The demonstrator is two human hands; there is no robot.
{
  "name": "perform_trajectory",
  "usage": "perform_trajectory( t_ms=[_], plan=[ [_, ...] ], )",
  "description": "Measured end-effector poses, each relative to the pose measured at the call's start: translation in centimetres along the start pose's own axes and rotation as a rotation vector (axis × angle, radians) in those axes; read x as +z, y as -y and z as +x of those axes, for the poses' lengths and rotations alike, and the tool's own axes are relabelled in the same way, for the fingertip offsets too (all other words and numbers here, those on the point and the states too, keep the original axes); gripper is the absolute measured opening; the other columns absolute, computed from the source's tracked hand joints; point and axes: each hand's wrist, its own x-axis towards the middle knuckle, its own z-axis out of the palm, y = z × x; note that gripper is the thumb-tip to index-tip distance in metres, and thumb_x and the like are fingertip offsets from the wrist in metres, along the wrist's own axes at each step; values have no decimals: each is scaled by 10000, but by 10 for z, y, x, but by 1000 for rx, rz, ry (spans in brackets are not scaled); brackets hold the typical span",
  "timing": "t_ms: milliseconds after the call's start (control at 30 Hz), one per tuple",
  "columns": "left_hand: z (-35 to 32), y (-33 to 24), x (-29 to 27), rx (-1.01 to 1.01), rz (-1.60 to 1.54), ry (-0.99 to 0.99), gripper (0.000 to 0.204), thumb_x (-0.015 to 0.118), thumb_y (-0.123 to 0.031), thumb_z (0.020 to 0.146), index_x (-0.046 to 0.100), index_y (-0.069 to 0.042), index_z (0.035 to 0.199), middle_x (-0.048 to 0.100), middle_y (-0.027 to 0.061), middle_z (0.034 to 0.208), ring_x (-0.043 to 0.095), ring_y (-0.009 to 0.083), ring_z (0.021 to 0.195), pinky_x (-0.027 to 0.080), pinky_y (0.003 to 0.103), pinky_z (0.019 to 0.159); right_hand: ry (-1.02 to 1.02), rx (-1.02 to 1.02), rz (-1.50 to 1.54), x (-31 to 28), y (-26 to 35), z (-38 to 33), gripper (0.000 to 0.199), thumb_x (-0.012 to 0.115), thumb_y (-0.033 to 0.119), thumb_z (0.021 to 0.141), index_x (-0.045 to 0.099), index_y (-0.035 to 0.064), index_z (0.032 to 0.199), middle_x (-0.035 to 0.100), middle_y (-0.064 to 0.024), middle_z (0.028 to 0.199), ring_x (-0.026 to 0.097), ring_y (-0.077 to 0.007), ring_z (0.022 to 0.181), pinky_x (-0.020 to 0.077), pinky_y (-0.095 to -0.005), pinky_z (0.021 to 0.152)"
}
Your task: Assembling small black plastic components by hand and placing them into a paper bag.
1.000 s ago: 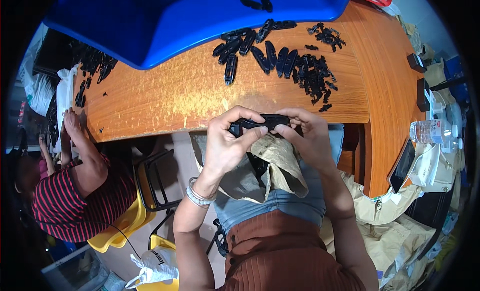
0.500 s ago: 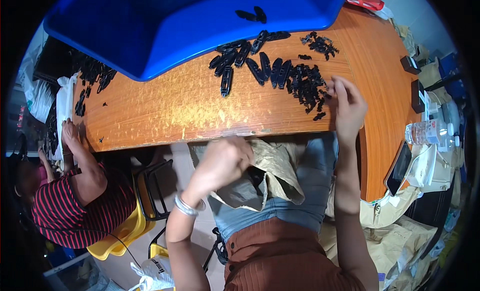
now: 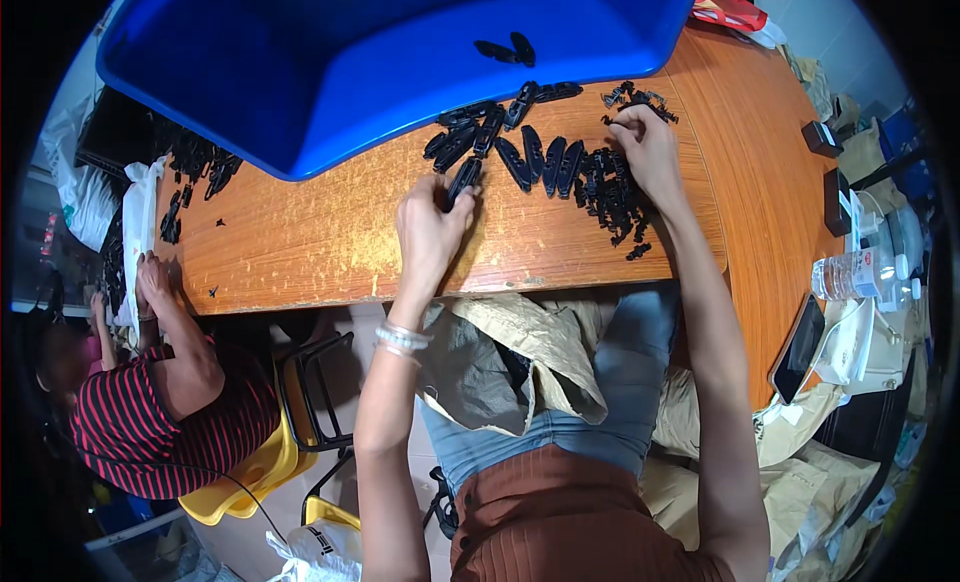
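Observation:
My left hand (image 3: 430, 230) is closed on the near end of a long black plastic part (image 3: 464, 178) with slotted openings, at the front of a loose group of similar parts (image 3: 455, 144). Several more long parts (image 3: 540, 160) lie to its right. My right hand (image 3: 652, 152) has its thumb and forefinger pinched together beside a small cluster of little black clips (image 3: 655, 104). Whatever may be between those fingertips is too small to make out. Under that hand's left side spreads a bigger heap of small black clips (image 3: 606, 194).
A big blue bin (image 3: 420, 92) stands on the wooden table (image 3: 330, 252), two black parts inside it. An open paper sack (image 3: 540, 347) rests on my lap. A phone (image 3: 798, 347) and a water bottle (image 3: 850, 274) lie at right. A co-worker (image 3: 170, 412) sits at left.
My left hand has gone from above the sack up to the table and taken hold of a long black part. My right hand has shifted away from me, from the big heap toward the small cluster.

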Motion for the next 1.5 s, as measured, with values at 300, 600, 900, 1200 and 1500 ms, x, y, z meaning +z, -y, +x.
perform_trajectory(
  t_ms=[300,600,900,1200,1500],
  plan=[
    [-38,-36,-20,-241,-859,255,161,607,-113,857,611,12,959,600,-23,704,495,35,521,361,146,467,198,131,812,-28,58,-68,206,546,13,866,560,-54,1061,624,-90,859,559,-53,672,392,-153,536],
    [-62,-65,-23,-418,-1301,475,475,494,-70,902,268,-42,1319,612,214,838,557,191,455,456,247,403,193,107,1023,-37,87,-111,124,550,-24,858,599,-76,959,630,-120,802,568,-94,581,434,-181,496],
    [-82,-60,-17,-194,-1188,468,350,666,130,709,511,-10,990,616,73,933,596,82,803,494,187,717,131,-51,846,-28,107,-147,109,608,-93,754,634,-44,847,558,-78,866,523,-136,819,425,-233,700],
    [-87,-66,-26,-187,-1128,445,236,602,93,800,523,46,1017,648,142,867,669,200,772,566,242,678,-145,-398,330,-19,92,-148,92,624,-50,735,610,-9,817,569,-78,796,524,-188,784,415,-274,687],
    [-90,-67,-28,-224,-1047,520,234,583,67,827,538,85,1056,653,161,907,668,204,806,563,248,698,-61,-311,493,-14,87,-152,78,640,-20,736,603,5,799,576,-78,812,514,-205,770,412,-308,690]
  ],
)
